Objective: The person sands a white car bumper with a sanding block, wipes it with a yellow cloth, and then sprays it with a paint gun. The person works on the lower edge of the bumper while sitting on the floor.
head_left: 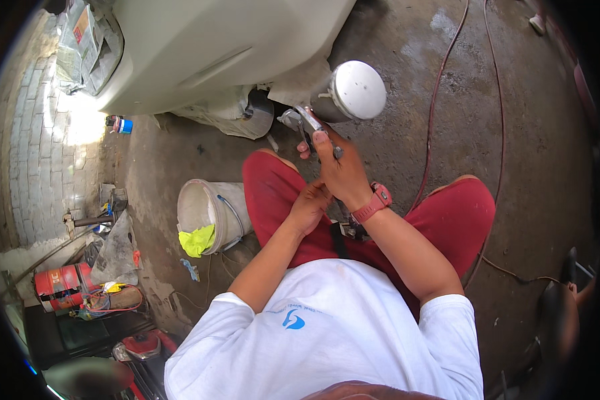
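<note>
My right hand, with a red watch on its wrist, is wrapped round the handle of a silver spray gun. A round cup with a white lid stands at the gun's upper right and appears joined to it. The gun's front points toward the lower edge of a pale vehicle body panel. Just below the right hand, my left hand is closed, its fingertips near the right wrist. What the left fingers hold, if anything, is hidden. Masking sheet hangs under the panel.
A white bucket with a yellow-green cloth stands left of my knee. Dark red hoses run along the floor at right. A red container and clutter lie at left. A blue-banded can stands by the brick wall.
</note>
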The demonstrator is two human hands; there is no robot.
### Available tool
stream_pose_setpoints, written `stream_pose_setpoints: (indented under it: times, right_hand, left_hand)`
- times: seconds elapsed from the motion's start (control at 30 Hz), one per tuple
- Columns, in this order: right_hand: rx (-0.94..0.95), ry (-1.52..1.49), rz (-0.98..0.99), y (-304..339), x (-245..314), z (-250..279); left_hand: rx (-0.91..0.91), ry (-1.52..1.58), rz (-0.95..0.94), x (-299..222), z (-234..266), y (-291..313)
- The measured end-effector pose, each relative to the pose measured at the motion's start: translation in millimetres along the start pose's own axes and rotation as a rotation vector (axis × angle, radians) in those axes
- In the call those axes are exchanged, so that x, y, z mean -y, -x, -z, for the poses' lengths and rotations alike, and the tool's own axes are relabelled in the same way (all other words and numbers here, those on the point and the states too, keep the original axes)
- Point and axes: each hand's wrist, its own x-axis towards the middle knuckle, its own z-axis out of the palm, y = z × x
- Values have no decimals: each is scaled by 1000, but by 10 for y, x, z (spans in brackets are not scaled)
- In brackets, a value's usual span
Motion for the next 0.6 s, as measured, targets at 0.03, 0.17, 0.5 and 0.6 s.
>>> stream_pose_setpoints:
  times: [0.03, 0.17, 0.5, 0.6]
  right_hand:
    - [12, -9, -25, -26, 6, 6]
    - [17, -61, -118, -126, 53, 63]
    - [-357, 22, 20, -249, 306, 505]
    - [-469, 18, 126, -238, 360, 553]
  left_hand:
    - [-17, 17, -16, -2, -16, -6]
    - [-77, -31, -31, -97, -131, -63]
    - [-288, -1553, -257, -1070, 264, 135]
    - [-363, -1904, -431, -1086, 493, 181]
